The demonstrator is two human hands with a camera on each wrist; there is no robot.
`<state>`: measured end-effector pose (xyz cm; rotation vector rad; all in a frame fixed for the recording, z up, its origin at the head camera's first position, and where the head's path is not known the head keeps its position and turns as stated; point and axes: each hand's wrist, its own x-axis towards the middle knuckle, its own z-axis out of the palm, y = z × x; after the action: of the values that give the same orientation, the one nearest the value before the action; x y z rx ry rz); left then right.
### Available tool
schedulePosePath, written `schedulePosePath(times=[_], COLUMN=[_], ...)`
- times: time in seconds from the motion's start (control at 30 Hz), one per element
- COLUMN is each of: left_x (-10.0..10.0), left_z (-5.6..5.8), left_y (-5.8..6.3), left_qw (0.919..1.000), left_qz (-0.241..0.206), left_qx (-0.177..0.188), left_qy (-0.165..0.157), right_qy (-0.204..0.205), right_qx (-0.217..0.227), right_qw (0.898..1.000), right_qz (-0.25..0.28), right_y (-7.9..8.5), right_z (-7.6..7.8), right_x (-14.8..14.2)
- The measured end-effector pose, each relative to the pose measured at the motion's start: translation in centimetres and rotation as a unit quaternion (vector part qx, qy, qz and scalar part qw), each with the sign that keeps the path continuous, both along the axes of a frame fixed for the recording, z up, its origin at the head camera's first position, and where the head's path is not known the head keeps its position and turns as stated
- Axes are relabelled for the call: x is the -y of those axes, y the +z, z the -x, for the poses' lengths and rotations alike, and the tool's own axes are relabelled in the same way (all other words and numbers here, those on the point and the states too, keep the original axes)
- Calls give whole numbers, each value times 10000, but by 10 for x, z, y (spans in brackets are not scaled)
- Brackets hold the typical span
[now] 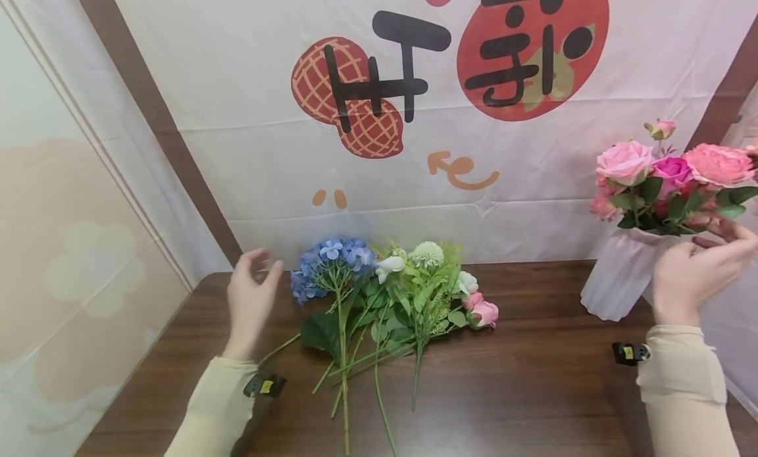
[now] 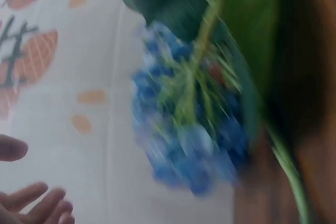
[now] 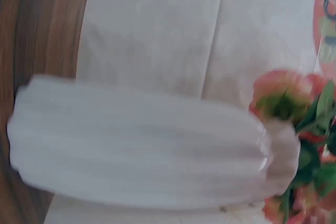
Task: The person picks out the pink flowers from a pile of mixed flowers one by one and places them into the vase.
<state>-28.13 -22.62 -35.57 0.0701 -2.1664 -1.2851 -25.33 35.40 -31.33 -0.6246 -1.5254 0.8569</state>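
My left hand [image 1: 251, 302] is raised just left of a blue hydrangea [image 1: 331, 263], apart from it. Its thumb and fingers [image 2: 39, 205] are spread with nothing between them in the left wrist view, where the hydrangea [image 2: 189, 114] is blurred. At the right, my right hand [image 1: 701, 269] is beside the rim of a white fluted vase [image 1: 622, 273], its loosely bent fingers near the lower blooms. Pink roses [image 1: 628, 162] and other pink flowers fill the vase. The right wrist view shows the vase [image 3: 142, 145] but not the hand.
Beside the hydrangea on the wooden table [image 1: 521, 378] lie a pale green pompom flower [image 1: 428, 254], white blooms [image 1: 391, 266] and pink rosebuds [image 1: 485, 313]. Their stems point toward the front edge. A printed white cloth [image 1: 254, 161] hangs behind the table.
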Motion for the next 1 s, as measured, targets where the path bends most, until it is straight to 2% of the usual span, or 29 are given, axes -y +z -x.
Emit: schedulePosePath(times=[0.1,0.2,0.27,0.37,0.47,0.53,0.63,0.7,0.83,1.0], left_x=[-25,-49,-65,-88,-110,-122,-139,-148,-169,-198], left_z=[3,7,8,10,8,7,5,4,2,-2], left_y=[8,14,17,20,22,23,25,26,28,29], left_qw=[9992,9971,9952,9898,9791,9693,9550,9480,9399,9312], left_qz=[12,129,351,861,1395,1677,1934,2036,2137,2241], left_qx=[-247,-464,-488,-314,102,466,976,1175,1329,1318], left_qy=[-320,-589,-770,-1095,-1479,-1739,-2026,-2144,-2309,-2556], right_qy=[68,334,542,911,1324,1612,1936,2028,2080,2159], right_qx=[-501,-913,-1081,-1124,-908,-611,-72,302,684,674], right_qw=[9987,9952,9927,9895,9869,9848,9806,9781,9749,9734], right_qz=[106,90,13,-77,-146,-185,-309,-367,-396,-374], right_y=[1,1,0,-1,-4,-5,-5,-6,-7,-7], right_z=[-2,-1,1,5,10,12,16,17,22,27], right_x=[16,33,44,61,77,87,100,107,118,127])
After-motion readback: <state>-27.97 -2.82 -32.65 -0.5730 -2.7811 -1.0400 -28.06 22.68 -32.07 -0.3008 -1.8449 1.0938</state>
